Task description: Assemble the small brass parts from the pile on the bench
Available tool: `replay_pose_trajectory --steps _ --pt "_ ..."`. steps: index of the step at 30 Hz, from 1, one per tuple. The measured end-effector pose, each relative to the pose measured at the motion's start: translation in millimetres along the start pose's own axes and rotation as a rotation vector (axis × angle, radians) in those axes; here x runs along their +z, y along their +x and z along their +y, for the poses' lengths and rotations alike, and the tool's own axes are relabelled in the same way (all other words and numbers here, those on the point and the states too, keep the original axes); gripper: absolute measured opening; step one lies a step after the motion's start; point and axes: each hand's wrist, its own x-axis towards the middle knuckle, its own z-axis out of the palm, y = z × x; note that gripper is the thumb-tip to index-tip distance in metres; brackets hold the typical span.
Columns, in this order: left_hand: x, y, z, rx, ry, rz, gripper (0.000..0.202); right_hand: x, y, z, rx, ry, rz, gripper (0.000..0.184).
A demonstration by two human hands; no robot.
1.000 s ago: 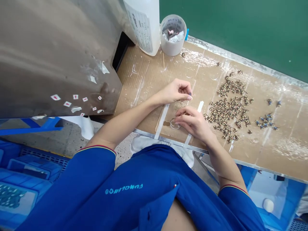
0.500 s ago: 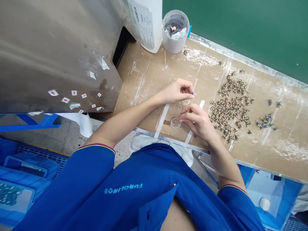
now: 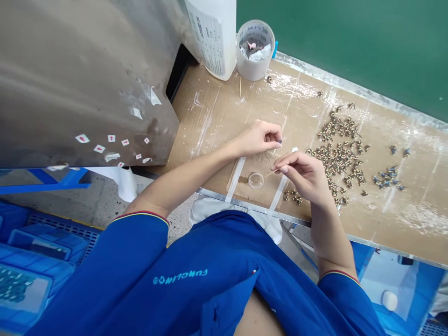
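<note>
Head view: both grips pinched shut, low over the desk.
My left grip is closed narrow on a small dark part at its fingertips. My right grip, just beside it, pinches a thin stick. The stick's tip points at the clear dish on the far side from my palm. A heap of brass parts lies just beyond my right grip's knuckles.

Inverted lettering on blue shirt, roughly "FUNCLING"; bottle label illegible.
</note>
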Motion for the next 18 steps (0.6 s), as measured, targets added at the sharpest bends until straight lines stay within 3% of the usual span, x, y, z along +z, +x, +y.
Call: replay_pose_trajectory --steps 3,6,8,18 --pt "1.2 0 0 0.009 0.04 -0.007 0.005 -8 0 2 0.017 -0.029 0.223 0.031" --pt "2.4 0 -1 0.014 0.059 -0.018 0.005 -12 4 10 -0.058 -0.128 0.481 0.031" --pt "2.6 0 -1 0.014 0.057 -0.023 0.005 -12 7 16 -0.085 -0.183 0.565 0.031" --pt "1.5 0 0 0.001 0.022 -0.049 0.003 -6 8 31 -0.028 -0.299 0.556 0.03"
